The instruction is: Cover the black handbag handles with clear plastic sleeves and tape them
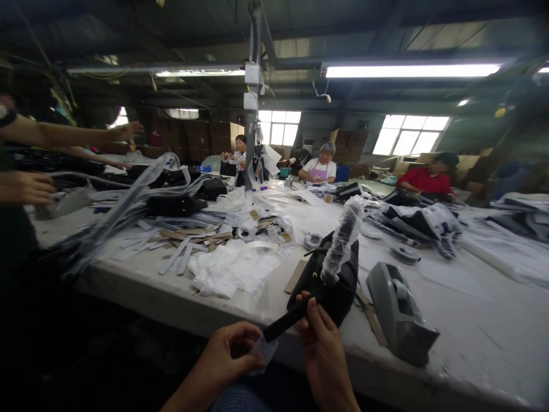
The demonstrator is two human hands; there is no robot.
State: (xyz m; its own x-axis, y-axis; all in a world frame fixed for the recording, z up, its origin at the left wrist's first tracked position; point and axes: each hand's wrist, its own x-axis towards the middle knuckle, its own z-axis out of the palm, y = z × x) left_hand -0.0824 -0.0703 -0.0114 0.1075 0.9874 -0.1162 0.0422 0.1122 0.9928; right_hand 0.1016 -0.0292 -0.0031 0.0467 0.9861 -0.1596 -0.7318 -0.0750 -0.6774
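A black handbag (330,292) lies at the table's front edge, one handle wrapped in clear plastic (343,240). From it a black strap (285,321) runs down toward me. My right hand (319,337) pinches this strap between thumb and fingers close to the bag. At the strap's lower end, my left hand (234,352) is closed on a small piece of clear plastic film (265,350), which covers or touches the strap tip. Just right of the bag stands a grey tape dispenser (398,312).
Crumpled white sheets (234,266) and cardboard strips (195,236) lie left of the bag. Black bags with plastic-covered straps (178,203) are heaped farther left, beside a co-worker's outstretched arms (77,134). More wrapped pieces (422,220) lie right. Two co-workers sit across, one in a pink apron (319,170).
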